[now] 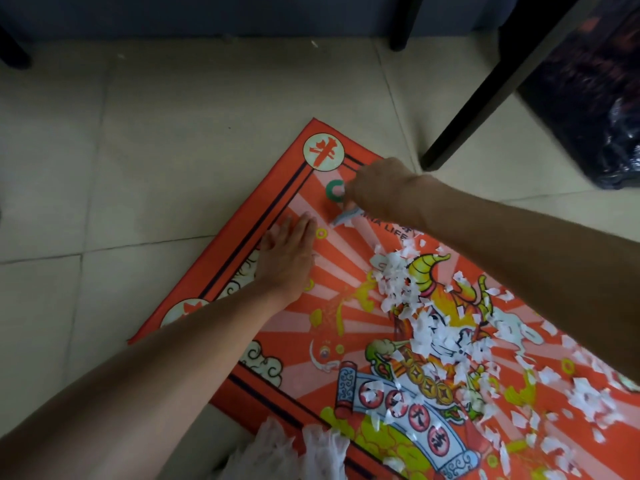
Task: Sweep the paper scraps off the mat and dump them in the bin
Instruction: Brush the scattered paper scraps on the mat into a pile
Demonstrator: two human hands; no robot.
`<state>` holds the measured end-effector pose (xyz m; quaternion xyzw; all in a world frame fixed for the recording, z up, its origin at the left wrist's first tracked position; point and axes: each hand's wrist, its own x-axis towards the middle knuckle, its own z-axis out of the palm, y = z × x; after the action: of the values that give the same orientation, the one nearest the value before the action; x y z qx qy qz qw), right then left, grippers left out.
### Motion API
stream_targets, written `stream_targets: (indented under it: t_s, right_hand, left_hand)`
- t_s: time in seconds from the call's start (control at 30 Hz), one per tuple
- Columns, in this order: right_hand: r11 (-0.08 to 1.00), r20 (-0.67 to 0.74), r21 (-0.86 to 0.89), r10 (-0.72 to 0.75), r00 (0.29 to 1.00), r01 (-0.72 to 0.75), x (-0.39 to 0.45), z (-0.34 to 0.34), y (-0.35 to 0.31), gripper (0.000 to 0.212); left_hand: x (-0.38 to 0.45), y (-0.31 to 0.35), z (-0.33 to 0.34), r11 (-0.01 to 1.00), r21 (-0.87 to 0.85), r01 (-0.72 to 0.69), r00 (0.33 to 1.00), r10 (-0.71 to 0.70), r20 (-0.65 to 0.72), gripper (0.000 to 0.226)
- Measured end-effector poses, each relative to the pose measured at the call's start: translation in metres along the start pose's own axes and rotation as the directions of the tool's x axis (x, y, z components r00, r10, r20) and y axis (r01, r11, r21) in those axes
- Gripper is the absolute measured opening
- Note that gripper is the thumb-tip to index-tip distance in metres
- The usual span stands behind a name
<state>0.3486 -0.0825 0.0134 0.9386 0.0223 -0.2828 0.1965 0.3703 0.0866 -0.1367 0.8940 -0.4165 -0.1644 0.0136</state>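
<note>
The mat (277,216) is spread on the floor (138,133). The left hand (289,258) is pressed flat and empty on it. A small grey item (346,216) is gripped in the closed right hand (377,192). Scraps (433,327) are strewn over the mat's middle and right.

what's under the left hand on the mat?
The left hand lies flat, palm down, on the orange mat near its striped border. Bare print shows all around it; the paper scraps lie further right. Anything beneath the palm itself is covered.
</note>
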Motion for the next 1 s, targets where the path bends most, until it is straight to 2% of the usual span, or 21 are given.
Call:
stream_targets:
  t_s: [0.1,0.27,0.47,0.6,0.77,1.0]
  right_hand:
    - [1.0,0.04,-0.015,-0.006,0.999,0.007,-0.031,0.017,-0.006,0.037]
    - [1.0,-0.014,-0.019,-0.01,1.0,0.009,-0.063,0.037,-0.014,0.037]
    - [0.986,-0.091,0.086,0.151,0.984,-0.143,-0.076,0.035,-0.007,0.043]
    - [0.959,-0.163,0.154,0.26,0.952,-0.236,-0.064,0.028,0.007,0.045]
    - [0.928,-0.173,0.209,0.346,0.922,-0.309,-0.016,0.022,0.027,0.041]
    - [0.942,-0.107,0.167,0.311,0.944,-0.291,0.025,0.023,0.024,0.032]
  left_hand:
    - [0.0,0.003,-0.002,1.0,0.011,0.01,1.0,-0.011,0.014,0.068]
    - [-0.006,0.009,-0.006,0.999,0.032,0.003,1.0,-0.004,0.023,0.068]
    - [-0.013,0.025,-0.005,0.998,0.019,-0.054,0.998,0.053,0.033,0.063]
    - [-0.015,0.034,-0.004,0.997,0.023,-0.07,0.995,0.068,0.07,0.069]
    - [-0.015,0.032,0.001,0.995,0.045,-0.085,0.995,0.082,0.055,0.075]
    - [-0.017,0.032,0.003,0.997,0.023,-0.078,0.996,0.077,0.05,0.074]
